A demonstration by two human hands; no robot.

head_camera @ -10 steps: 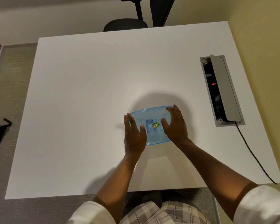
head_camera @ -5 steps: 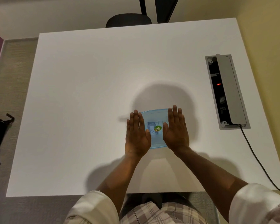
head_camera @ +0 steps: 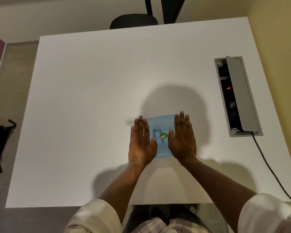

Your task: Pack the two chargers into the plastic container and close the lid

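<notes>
Pressing flat hands, left (head_camera: pixel 141 143) and right (head_camera: pixel 183 140), fingers outstretched on blue container lid (head_camera: pixel 161 132), power socket box (head_camera: pixel 237 96) well right

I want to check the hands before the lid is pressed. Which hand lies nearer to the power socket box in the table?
The right hand, flat on the blue lid's right side, towards the socket box; the left hand rests on the other side.

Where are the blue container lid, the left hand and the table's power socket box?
blue container lid (head_camera: pixel 160 122): head view, bare far part of the lid.
left hand (head_camera: pixel 141 142): head view, back of the hand.
power socket box (head_camera: pixel 238 91): head view, its grey flap.
</notes>
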